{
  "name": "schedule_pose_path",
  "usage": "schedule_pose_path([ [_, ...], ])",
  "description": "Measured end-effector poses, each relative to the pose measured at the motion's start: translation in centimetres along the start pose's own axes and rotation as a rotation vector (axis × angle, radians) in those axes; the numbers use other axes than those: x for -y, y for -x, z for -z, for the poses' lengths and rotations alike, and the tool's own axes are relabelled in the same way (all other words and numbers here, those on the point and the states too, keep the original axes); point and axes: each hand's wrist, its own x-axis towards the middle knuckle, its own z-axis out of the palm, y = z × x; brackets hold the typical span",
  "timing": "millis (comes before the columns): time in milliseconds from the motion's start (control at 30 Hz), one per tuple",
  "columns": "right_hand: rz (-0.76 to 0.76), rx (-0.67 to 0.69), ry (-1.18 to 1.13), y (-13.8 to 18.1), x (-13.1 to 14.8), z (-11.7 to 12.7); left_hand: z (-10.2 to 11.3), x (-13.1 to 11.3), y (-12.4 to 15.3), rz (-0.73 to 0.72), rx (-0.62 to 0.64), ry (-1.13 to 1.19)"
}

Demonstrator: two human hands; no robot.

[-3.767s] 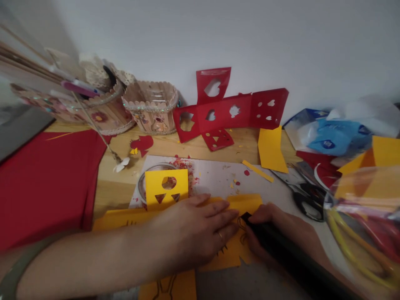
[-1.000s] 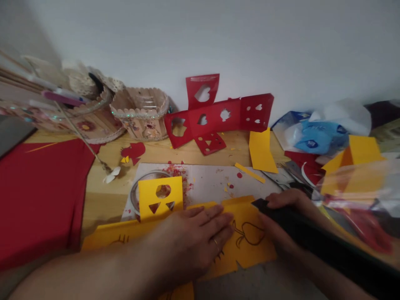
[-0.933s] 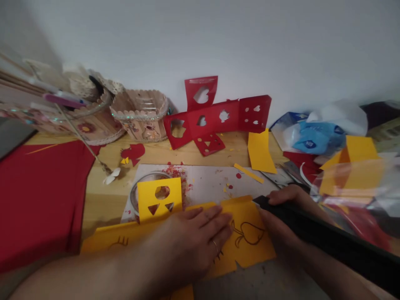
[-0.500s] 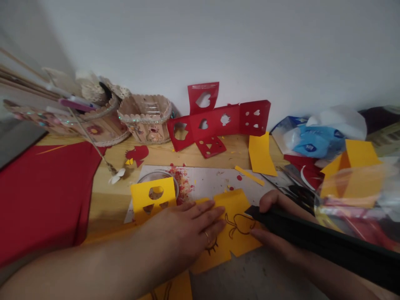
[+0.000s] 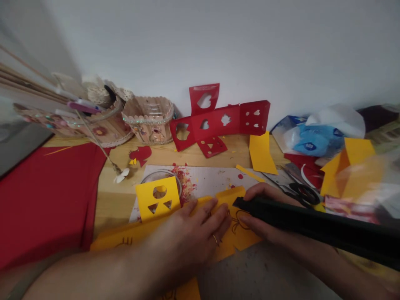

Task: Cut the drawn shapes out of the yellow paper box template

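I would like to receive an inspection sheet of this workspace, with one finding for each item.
Surface: wooden table; a pale board lies partly under the yellow card.
Things in work: the yellow card bears drawn outlines; the tip of the black tool is at the card, contact unclear.
Clutter: red and yellow crumbs; black-handled scissors; blue packet.
Left hand: spread on the yellow card.
Right hand: grips the black tool.
Cables: nothing seen.
Surroundings: pale wall; before it, red cut-out card.
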Motion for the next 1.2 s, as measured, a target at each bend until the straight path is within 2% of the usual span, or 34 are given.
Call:
schedule_pose_path([
  [267, 0.033, -0.087, 0.073, 1.0, -0.8, -1.8, -0.4, -0.2, -0.1, 0.037, -0.005, -0.005],
  [500, 0.128, -0.018, 0.199, 1.2, -2.2, -2.1, -0.1, 0.0, -0.1, 0.030, 0.054, 0.015],
  [767, 0.034, -0.144, 0.238, 1.6, -1.4, -3.1, -0.3, -0.1, 0.1, 0.033, 0.052, 0.009],
  [1200, 0.144, -0.103, 0.386, 2.2, -2.3, -3.2, 0.0, 0.0, 0.1, 0.026, 0.090, 0.040],
])
